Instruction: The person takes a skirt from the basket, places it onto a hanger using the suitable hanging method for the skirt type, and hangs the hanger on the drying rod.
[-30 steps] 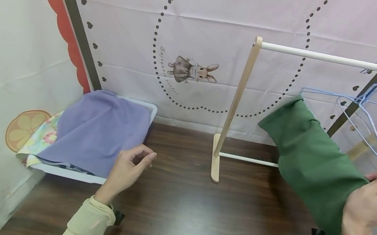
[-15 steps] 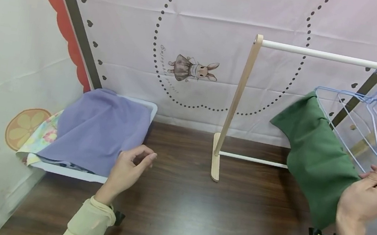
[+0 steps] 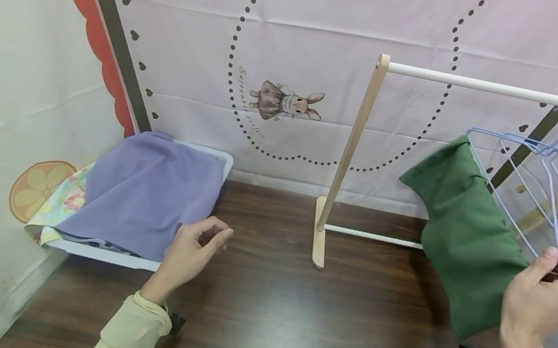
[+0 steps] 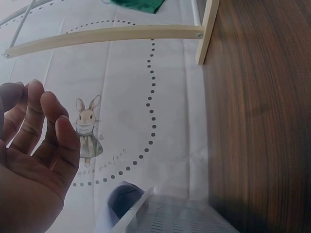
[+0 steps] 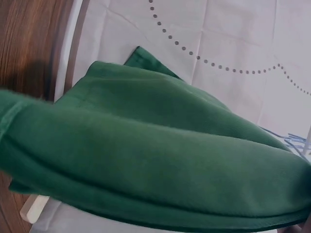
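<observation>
A green cloth (image 3: 472, 235) hangs draped over one of the blue wire hangers (image 3: 552, 151) at the right of the head view. With finger and thumb, my right hand (image 3: 545, 300) grips wires near the low end of a hanger, beside the cloth. In the right wrist view the cloth (image 5: 160, 155) fills most of the picture and hides nearly all of that hand. My left hand (image 3: 189, 253) is held near the basket's right edge, its fingers loosely bent and holding nothing; the left wrist view shows the same relaxed fingers.
A wooden rack with a white rail (image 3: 471, 82) carries the hangers. On the left, a white basket (image 3: 109, 257) holds a purple cloth (image 3: 149, 192) over a flowered cloth (image 3: 64, 198). Patterned sheets line the walls behind the dark wood surface (image 3: 260, 313).
The hangers and green cloth have shifted right, with the hook farther along the rail. My right hand has moved slightly left and now sits lower on the wires. The left hand stays put.
</observation>
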A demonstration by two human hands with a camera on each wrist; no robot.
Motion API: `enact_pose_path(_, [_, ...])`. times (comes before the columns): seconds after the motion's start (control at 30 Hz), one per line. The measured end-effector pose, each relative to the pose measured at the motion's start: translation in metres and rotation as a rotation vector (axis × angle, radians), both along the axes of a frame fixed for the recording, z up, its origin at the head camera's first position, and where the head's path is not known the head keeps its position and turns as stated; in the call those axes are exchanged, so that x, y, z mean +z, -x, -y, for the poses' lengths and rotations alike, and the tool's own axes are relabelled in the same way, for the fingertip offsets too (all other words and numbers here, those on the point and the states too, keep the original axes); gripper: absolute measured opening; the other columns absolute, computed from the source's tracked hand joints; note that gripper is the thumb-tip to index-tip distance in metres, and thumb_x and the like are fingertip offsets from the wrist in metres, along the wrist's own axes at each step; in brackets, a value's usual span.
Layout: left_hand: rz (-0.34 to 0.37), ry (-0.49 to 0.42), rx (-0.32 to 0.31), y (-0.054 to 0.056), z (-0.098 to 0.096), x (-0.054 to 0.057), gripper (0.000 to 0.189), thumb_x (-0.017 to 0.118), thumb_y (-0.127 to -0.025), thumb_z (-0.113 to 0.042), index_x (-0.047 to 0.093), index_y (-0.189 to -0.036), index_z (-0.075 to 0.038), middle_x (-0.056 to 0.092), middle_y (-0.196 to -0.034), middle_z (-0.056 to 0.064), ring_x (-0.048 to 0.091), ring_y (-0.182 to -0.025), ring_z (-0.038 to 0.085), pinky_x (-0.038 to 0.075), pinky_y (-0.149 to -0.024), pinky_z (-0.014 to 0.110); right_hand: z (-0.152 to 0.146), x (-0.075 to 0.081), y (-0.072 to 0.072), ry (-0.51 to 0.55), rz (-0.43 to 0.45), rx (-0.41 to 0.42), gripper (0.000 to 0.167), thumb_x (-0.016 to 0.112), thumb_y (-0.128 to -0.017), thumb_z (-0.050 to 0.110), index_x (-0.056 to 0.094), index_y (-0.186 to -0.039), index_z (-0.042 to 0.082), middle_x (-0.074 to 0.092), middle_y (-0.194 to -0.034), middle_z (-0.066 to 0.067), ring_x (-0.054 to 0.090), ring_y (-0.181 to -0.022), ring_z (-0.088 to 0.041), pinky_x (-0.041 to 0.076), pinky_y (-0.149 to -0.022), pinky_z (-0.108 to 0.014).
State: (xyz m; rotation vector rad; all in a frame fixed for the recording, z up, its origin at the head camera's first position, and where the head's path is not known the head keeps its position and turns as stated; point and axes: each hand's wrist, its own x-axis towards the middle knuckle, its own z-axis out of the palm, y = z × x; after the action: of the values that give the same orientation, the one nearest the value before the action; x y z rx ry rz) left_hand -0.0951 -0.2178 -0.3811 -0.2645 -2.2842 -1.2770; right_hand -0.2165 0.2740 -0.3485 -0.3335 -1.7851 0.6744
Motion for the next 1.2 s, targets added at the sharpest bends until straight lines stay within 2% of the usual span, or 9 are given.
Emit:
enact_pose_path(0.07, [-0.001,0.002,-0.001,0.001,0.000,-0.002,0.007,0.065,-0.092,-0.002,0.067,-0.086,-0.005,0.063,-0.066,0.007,0.060,-0.057,0.020,0.048,-0.051,0.027,-0.001,0.002,-0.001,-0.008,-0.007,0.004,0.037,0.049,-0.100,0.025,0.069,-0.102,-0.006,0.067,-0.087,-0.023,0.062,-0.075,-0.022,0.040,-0.072,-0.021])
enact_pose_path(0.17, [-0.008,-0.003,0.001,0.008,0.006,-0.014,0.007,0.066,-0.092,-0.004,0.067,-0.087,-0.007,0.062,-0.066,0.000,0.060,-0.057,0.018,0.047,-0.050,0.026,-0.003,0.006,-0.004,0.006,0.004,0.021,0.039,0.047,-0.100,0.026,0.069,-0.104,-0.006,0.066,-0.089,-0.023,0.060,-0.080,-0.021,0.037,-0.076,-0.017])
enact_pose_path(0.23, [-0.013,0.000,0.004,0.012,0.010,-0.022,0.006,0.066,-0.092,-0.006,0.068,-0.088,-0.009,0.062,-0.067,-0.004,0.059,-0.057,0.015,0.047,-0.050,0.025,-0.004,0.008,-0.007,0.023,0.021,0.039,0.040,0.046,-0.100,0.027,0.067,-0.107,-0.006,0.065,-0.093,-0.023,0.061,-0.086,-0.024,0.041,-0.082,-0.025])
enact_pose_path(0.3, [-0.016,-0.001,0.000,0.016,0.014,-0.030,0.005,0.066,-0.093,-0.010,0.068,-0.089,-0.012,0.062,-0.067,-0.007,0.059,-0.058,0.012,0.047,-0.050,0.025,-0.005,0.010,-0.010,0.047,0.047,0.051,0.042,0.044,-0.101,0.028,0.066,-0.110,-0.006,0.063,-0.098,-0.022,0.058,-0.094,-0.042,0.043,-0.087,-0.038])
enact_pose_path(0.43, [-0.013,-0.002,-0.015,0.016,0.015,-0.033,0.007,0.065,-0.095,-0.015,0.068,-0.089,-0.013,0.063,-0.067,-0.006,0.060,-0.058,0.012,0.048,-0.051,0.026,-0.007,0.013,-0.014,0.058,0.070,0.070,0.044,0.044,-0.101,0.030,0.065,-0.113,-0.006,0.063,-0.105,-0.020,0.057,-0.099,-0.041,0.042,-0.090,-0.043])
enact_pose_path(0.67, [-0.005,-0.006,-0.016,0.015,0.015,-0.032,0.008,0.065,-0.095,-0.016,0.068,-0.088,-0.014,0.062,-0.067,-0.005,0.060,-0.058,0.013,0.048,-0.050,0.026,-0.006,0.015,-0.019,0.123,0.084,0.068,0.034,0.046,-0.099,0.037,0.068,-0.116,0.018,0.042,-0.090,0.030,0.051,-0.084,0.002,0.034,-0.075,-0.013])
enact_pose_path(0.8, [0.001,-0.012,-0.015,0.015,0.016,-0.031,0.007,0.065,-0.095,-0.015,0.068,-0.088,-0.014,0.062,-0.067,-0.006,0.060,-0.058,0.014,0.049,-0.051,0.026,-0.004,0.015,-0.023,0.110,0.098,0.070,0.035,0.044,-0.100,0.037,0.065,-0.120,0.017,0.038,-0.091,0.032,0.040,-0.082,0.014,0.032,-0.074,-0.011])
enact_pose_path(1.0, [0.019,-0.008,0.000,0.015,0.015,-0.028,0.008,0.066,-0.094,-0.012,0.067,-0.088,-0.018,0.062,-0.067,-0.005,0.059,-0.057,0.015,0.048,-0.052,0.026,-0.002,0.019,-0.027,0.054,0.076,0.070,0.037,0.040,-0.102,0.034,0.060,-0.124,0.013,0.036,-0.100,0.030,0.038,-0.090,0.015,0.036,-0.081,-0.012])
enact_pose_path(1.2, [0.021,-0.009,0.015,0.005,0.004,-0.009,0.009,0.065,-0.092,-0.004,0.067,-0.086,-0.010,0.062,-0.066,0.004,0.059,-0.056,0.021,0.048,-0.051,0.028,0.002,0.028,-0.037,0.004,0.098,0.090,0.039,0.039,-0.103,0.034,0.059,-0.126,0.010,0.049,-0.113,0.018,0.052,-0.112,-0.020,0.036,-0.098,-0.027])
